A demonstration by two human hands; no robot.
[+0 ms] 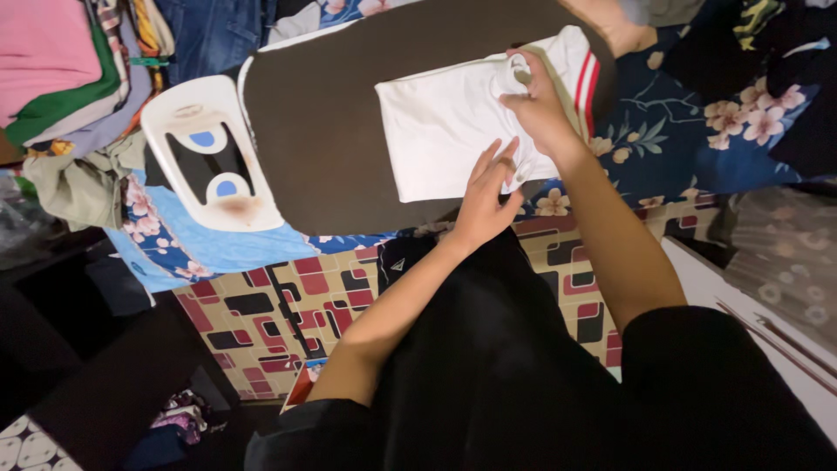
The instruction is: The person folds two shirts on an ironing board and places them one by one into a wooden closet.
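A folded white garment (445,131) with red and white stripes at one end lies on a dark grey ironing board (331,113). My right hand (536,105) pinches the cloth near its far right edge, with a fold bunched in the fingers. My left hand (485,196) rests on the garment's near edge, fingers spread and pressing the fabric down.
A white iron rest (205,157) with blue dots caps the board's left end. A pile of clothes (78,78) lies at the far left. Blue floral fabric (697,122) spreads to the right, a red patterned cloth (288,296) below. Another person's foot (619,26) shows at the top.
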